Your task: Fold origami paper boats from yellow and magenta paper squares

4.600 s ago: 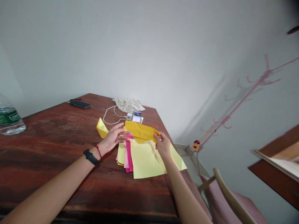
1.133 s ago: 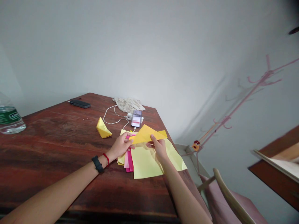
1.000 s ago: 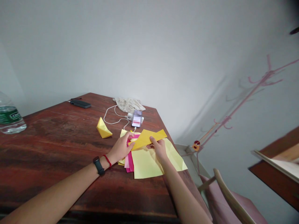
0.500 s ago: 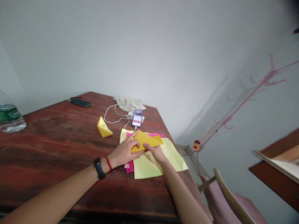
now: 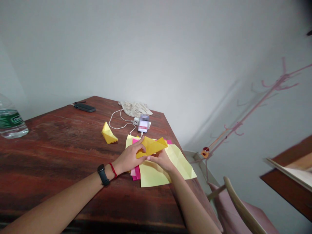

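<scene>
A folded sheet of yellow paper (image 5: pixel 151 146) is held between both hands above a stack of paper. My left hand (image 5: pixel 133 155) closes on its left end, thumb and forefinger curled against the edge. From below, my right hand (image 5: pixel 162 160) grips the near edge, its thumb pointing left; its other fingers are mostly hidden behind the paper. Under the hands lie a creased pale yellow sheet (image 5: pixel 156 177) and pink sheets (image 5: pixel 136 174). To the left stands a folded yellow paper shape (image 5: pixel 108 134) with pointed ends.
Beyond the papers sit a phone (image 5: pixel 143 125) on a white cable, a cloth (image 5: pixel 135 109) and a dark power bank (image 5: pixel 84 107). A water bottle (image 5: pixel 12 122) stands at the left of the wooden table (image 5: pixel 60 156). At right are a chair (image 5: pixel 240 208) and a pink coat rack (image 5: pixel 258 100).
The right thumb has slid down off the face of the folded paper to its near edge. The paper's right end has tilted and its flap now stands up more.
</scene>
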Motion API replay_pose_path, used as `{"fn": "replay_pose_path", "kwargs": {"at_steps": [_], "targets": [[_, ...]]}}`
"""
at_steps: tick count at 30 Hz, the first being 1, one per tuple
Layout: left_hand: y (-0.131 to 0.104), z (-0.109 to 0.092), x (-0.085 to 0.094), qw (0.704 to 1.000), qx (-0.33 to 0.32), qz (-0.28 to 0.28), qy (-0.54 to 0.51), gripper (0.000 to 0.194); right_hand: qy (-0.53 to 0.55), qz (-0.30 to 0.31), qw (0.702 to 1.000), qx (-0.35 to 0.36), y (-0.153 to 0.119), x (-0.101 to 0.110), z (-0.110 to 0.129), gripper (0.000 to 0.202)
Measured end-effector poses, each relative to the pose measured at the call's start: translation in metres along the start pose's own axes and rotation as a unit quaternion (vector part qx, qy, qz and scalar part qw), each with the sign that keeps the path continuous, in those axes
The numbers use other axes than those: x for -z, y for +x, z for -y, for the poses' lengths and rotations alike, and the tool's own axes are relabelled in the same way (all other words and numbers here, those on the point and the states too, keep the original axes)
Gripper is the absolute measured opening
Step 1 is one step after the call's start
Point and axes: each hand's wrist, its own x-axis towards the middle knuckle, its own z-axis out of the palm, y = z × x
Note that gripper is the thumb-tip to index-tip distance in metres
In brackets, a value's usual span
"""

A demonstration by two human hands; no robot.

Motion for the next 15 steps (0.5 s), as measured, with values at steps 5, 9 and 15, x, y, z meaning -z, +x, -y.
{"fn": "replay_pose_path", "kwargs": {"at_steps": [5, 9, 15], "targets": [[-0.0001, -0.0022, 0.0020, 0.999, 0.012, -0.001, -0.035, 0.021, -0.006, -0.002, 1.000, 0.010, 0.0000, 0.0019, 0.0030, 0.058], [0.0003, -0.0020, 0.0025, 0.998, 0.030, 0.011, -0.059, 0.033, -0.003, 0.004, 1.000, 0.019, -0.0007, 0.0010, 0.0060, 0.070], [0.0016, 0.0032, 0.0006, 0.993, 0.031, 0.023, -0.114, 0.039, 0.001, 0.004, 1.000, 0.014, -0.0010, 0.0012, 0.0056, 0.080]]}}
